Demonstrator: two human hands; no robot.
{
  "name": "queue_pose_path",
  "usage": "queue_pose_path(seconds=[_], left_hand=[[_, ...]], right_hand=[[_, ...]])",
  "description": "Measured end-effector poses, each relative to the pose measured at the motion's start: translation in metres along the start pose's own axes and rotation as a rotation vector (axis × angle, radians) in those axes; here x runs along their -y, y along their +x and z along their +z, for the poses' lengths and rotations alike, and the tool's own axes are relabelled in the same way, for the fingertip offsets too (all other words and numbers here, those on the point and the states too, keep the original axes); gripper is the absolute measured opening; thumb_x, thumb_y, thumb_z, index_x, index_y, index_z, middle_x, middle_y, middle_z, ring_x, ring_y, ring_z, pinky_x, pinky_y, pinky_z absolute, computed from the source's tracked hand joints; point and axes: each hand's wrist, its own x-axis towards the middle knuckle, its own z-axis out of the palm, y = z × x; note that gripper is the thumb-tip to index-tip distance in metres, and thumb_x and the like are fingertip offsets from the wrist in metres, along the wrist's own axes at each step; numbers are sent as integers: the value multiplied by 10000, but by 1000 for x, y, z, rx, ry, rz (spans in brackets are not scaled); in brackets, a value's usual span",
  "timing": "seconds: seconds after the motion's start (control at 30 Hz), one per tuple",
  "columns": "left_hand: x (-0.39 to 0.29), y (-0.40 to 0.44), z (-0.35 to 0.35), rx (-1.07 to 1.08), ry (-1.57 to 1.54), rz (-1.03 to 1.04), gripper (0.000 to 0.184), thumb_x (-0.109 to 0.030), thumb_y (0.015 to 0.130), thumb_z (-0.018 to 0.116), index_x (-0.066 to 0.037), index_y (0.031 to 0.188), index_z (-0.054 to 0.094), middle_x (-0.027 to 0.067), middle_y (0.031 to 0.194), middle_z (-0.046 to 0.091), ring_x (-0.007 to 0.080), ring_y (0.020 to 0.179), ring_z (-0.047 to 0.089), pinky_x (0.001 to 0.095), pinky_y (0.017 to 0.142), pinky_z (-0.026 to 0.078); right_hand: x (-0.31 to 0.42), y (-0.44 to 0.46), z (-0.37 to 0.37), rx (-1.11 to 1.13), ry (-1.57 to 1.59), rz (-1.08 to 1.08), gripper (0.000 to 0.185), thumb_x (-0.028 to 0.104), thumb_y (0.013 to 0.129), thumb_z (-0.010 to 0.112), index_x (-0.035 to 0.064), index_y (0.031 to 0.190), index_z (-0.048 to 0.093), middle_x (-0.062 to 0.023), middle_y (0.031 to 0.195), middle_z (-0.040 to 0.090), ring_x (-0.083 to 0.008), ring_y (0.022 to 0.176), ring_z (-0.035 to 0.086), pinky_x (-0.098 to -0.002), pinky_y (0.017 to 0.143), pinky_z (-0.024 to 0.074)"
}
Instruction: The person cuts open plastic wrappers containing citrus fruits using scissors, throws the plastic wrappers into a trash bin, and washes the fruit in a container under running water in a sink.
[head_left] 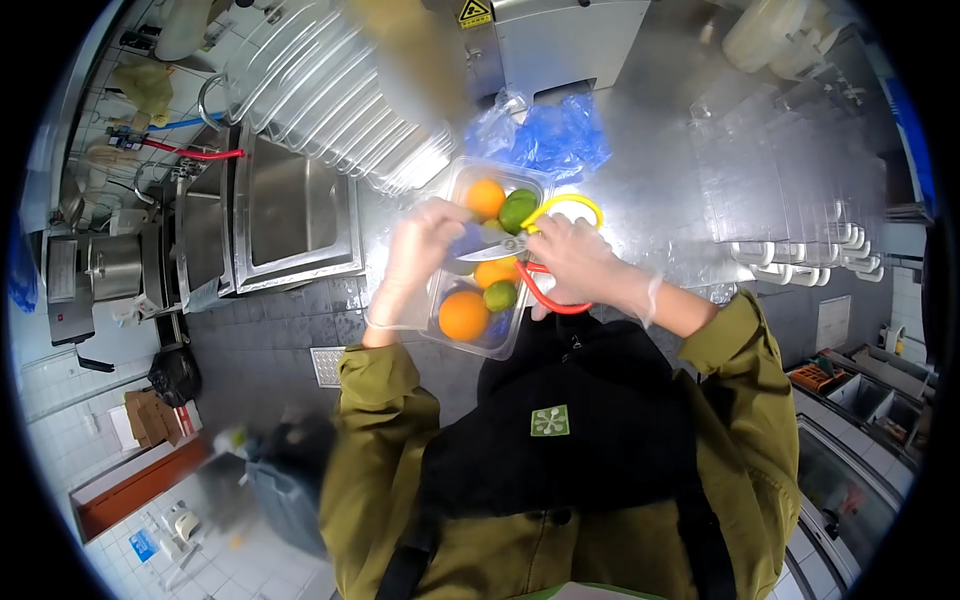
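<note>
Scissors [500,247] with one yellow and one red handle loop are in my right hand [577,258], which wears a clear glove. Their blades point left, above a clear plastic tray [452,335]. My left hand [428,238], also gloved, has its fingers pinched near the blade tips; what they hold is too small to make out. The tray contains oranges [464,316] and green citrus fruits [518,211]. Crumpled blue plastic [563,138] lies just beyond the tray.
Stacked clear containers [335,100] stand at the back left, beside a metal sink [290,205]. White-handled items [770,262] line the counter's right side. A machine [560,45] is at the back. A blurred dark shape [290,480] is at lower left.
</note>
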Motion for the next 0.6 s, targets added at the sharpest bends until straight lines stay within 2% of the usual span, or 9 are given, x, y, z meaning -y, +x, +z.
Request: queue_pose_path(seconds=[0.1, 0.2, 0.23, 0.33, 0.43, 0.53, 0.57, 0.6], left_hand=[[10, 21, -4, -203, -583, -81, 87, -17, 815, 609, -19, 900, 625, 37, 806, 645, 122, 744, 603, 272, 673, 486], [-8, 53, 3, -357, -411, 13, 85, -11, 827, 597, 9, 910, 600, 22, 800, 627, 99, 741, 576, 259, 667, 479], [-22, 65, 11, -354, -522, 36, 85, -18, 814, 615, -4, 896, 599, 24, 811, 622, 89, 748, 571, 244, 665, 466], [-15, 114, 47, -283, -481, -40, 115, -72, 807, 632, -16, 904, 603, 53, 848, 623, 98, 759, 575, 251, 684, 469], [7, 154, 76, -139, -238, -176, 163, -131, 799, 639, -30, 924, 612, 94, 864, 629, 158, 756, 607, 286, 700, 481], [34, 154, 83, -305, 35, 179, 188, -174, 797, 635, -41, 930, 619, 115, 808, 636, 237, 721, 630, 328, 692, 494], [30, 142, 75, -317, 1, 246, 195, -182, 787, 645, -56, 935, 630, 107, 803, 649, 277, 729, 640, 341, 672, 503], [28, 126, 64, -250, 45, 165, 209, -198, 783, 651, -56, 936, 634, 106, 832, 651, 276, 739, 641, 342, 666, 506]], right_hand=[[-12, -34, 4, -67, 95, 109, 844, 582, 487, 792, 8, 1023, 481, -151, 1046, 473, -329, 982, 491, -435, 767, 461], [-18, -63, 1, 60, 224, 343, 843, 541, 508, 817, 5, 1049, 458, -166, 1078, 468, -345, 1019, 486, -440, 824, 445], [-21, -73, 7, 29, 253, 373, 839, 486, 500, 850, -3, 1052, 449, -177, 1070, 479, -354, 1004, 493, -433, 841, 434], [-25, -95, 15, 6, 346, 524, 833, 447, 480, 870, -7, 1036, 448, -177, 1030, 492, -346, 970, 505, -419, 831, 435], [-21, -110, 13, -50, 443, 606, 785, 395, 483, 880, -3, 1002, 447, -164, 978, 497, -330, 913, 527, -394, 797, 447], [-17, -126, 18, -81, 452, 656, 770, 401, 506, 870, 6, 1009, 441, -153, 962, 506, -317, 890, 540, -397, 773, 452], [-16, -131, 20, -86, 439, 671, 770, 410, 517, 865, 10, 1018, 438, -150, 958, 511, -311, 883, 544, -401, 765, 454], [-14, -135, 20, -94, 494, 727, 760, 398, 520, 866, 12, 1013, 436, -144, 940, 515, -307, 865, 548, -397, 759, 456]])
